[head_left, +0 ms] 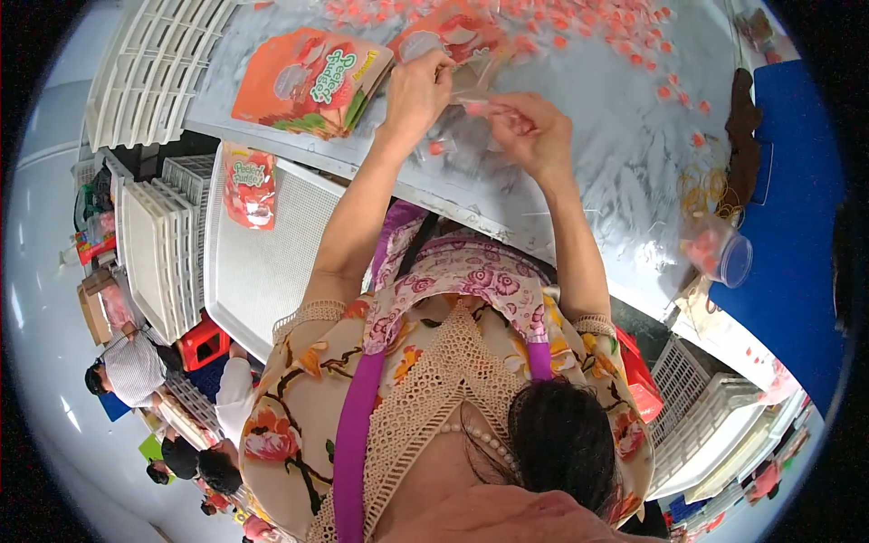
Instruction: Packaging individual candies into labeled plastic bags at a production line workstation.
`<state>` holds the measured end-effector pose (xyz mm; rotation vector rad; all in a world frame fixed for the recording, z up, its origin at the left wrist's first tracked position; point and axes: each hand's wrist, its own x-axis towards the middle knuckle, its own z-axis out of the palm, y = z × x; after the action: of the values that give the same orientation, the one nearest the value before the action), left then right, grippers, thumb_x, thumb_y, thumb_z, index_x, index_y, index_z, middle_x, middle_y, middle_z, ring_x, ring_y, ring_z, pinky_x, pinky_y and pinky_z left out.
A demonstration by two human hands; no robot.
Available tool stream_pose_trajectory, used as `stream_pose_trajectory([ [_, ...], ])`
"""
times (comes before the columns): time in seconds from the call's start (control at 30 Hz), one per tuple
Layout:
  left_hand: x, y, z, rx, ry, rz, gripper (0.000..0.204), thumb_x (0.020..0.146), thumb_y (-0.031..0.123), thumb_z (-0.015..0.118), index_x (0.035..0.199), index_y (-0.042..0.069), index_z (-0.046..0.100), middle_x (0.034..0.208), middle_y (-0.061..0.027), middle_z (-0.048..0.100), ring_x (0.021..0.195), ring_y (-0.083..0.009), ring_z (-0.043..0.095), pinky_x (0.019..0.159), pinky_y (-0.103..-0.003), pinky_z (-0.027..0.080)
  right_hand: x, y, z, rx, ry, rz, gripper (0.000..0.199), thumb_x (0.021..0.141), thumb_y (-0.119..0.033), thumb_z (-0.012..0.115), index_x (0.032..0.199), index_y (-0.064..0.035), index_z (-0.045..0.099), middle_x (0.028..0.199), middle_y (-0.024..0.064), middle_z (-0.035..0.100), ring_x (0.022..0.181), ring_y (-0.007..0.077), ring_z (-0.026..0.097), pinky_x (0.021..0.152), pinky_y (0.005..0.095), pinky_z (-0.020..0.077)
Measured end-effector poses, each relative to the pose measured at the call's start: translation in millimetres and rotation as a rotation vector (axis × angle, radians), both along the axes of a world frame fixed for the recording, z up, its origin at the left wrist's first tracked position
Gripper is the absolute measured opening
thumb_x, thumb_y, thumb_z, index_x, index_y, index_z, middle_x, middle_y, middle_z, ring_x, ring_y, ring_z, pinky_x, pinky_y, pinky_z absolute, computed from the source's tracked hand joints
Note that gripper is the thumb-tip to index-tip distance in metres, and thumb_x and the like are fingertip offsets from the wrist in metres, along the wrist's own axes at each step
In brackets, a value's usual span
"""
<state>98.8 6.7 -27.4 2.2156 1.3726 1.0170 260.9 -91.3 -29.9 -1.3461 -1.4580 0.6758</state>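
Observation:
My left hand (418,95) is closed on the near edge of an orange candy pouch (453,32), which lies on the table. The pouch's near end looks see-through and stands away from the tabletop. Beside that end, my right hand (532,134) is closed with its palm partly turned up. Small red wrapped candies (513,122) show between its fingers and in the palm. A loose wrapped candy (437,147) lies on the table between my wrists. To the left rests a stack of orange pouches (312,81) with a fruit picture.
Many wrapped red candies (615,23) are spread over the table's far side. A transparent jar (720,252) and rubber bands (704,190) sit at the right. Another pouch (249,185) lies on a white tray (272,262) below the table edge. Stacked crates (158,77) stand at left.

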Motion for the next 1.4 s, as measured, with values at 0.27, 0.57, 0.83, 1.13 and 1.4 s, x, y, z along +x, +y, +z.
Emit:
stream_pose_trajectory([
  [0.27, 8, -7, 14, 0.027, 0.109, -0.079, 0.021, 0.074, 0.007, 0.064, 0.095, 0.004, 0.065, 0.076, -0.0184, 0.066, 0.068, -0.0276, 0.066, 0.062, -0.034, 0.051, -23, 30, 11, -0.097, 0.547, -0.092, 0.024, 0.078, -0.008, 0.071, 0.101, -0.0023, 0.068, 0.079, 0.0013, 0.065, 0.062, 0.0059, 0.058, 0.054, 0.0209, 0.0491],
  [0.57, 16, -15, -6, -0.114, -0.102, 0.014, 0.014, 0.085, 0.009, 0.057, 0.097, 0.002, 0.062, 0.075, -0.0157, 0.066, 0.065, -0.0218, 0.065, 0.061, -0.033, 0.05, -17, 32, -17, -0.01, -0.093, -0.206, 0.021, 0.074, -0.018, 0.069, 0.093, -0.0084, 0.071, 0.076, 0.0092, 0.068, 0.059, 0.018, 0.064, 0.056, 0.0294, 0.0498],
  [0.83, 35, -40, 7, 0.166, -0.067, -0.112, 0.015, 0.085, 0.003, 0.055, 0.099, 0.003, 0.06, 0.081, -0.0184, 0.064, 0.074, -0.0362, 0.064, 0.06, -0.04, 0.05, -11, 41, -12, -0.364, -0.068, -0.224, 0.018, 0.07, -0.012, 0.066, 0.085, -0.0017, 0.065, 0.085, 0.0152, 0.067, 0.073, 0.03, 0.065, 0.061, 0.0399, 0.0502],
  [1.13, 43, -50, 13, 0.153, 0.039, -0.028, 0.014, 0.085, 0.004, 0.055, 0.098, 0.007, 0.06, 0.083, -0.0169, 0.065, 0.075, -0.0367, 0.063, 0.062, -0.043, 0.05, -17, 38, 33, -0.571, 1.613, -0.163, 0.016, 0.076, 0.009, 0.05, 0.074, -0.0072, 0.052, 0.062, -0.0011, 0.048, 0.05, 0.0086, 0.044, 0.045, 0.0233, 0.0359],
  [1.4, 43, -44, 1, 0.193, -0.064, 0.002, 0.012, 0.084, 0.005, 0.055, 0.095, 0.008, 0.059, 0.076, -0.0152, 0.064, 0.069, -0.0343, 0.063, 0.057, -0.042, 0.049, -20, 31, 13, -0.188, 1.701, -0.02, 0.008, 0.084, -0.005, 0.048, 0.087, -0.0029, 0.055, 0.078, 0.0053, 0.058, 0.071, 0.0152, 0.053, 0.073, 0.0267, 0.0446],
])
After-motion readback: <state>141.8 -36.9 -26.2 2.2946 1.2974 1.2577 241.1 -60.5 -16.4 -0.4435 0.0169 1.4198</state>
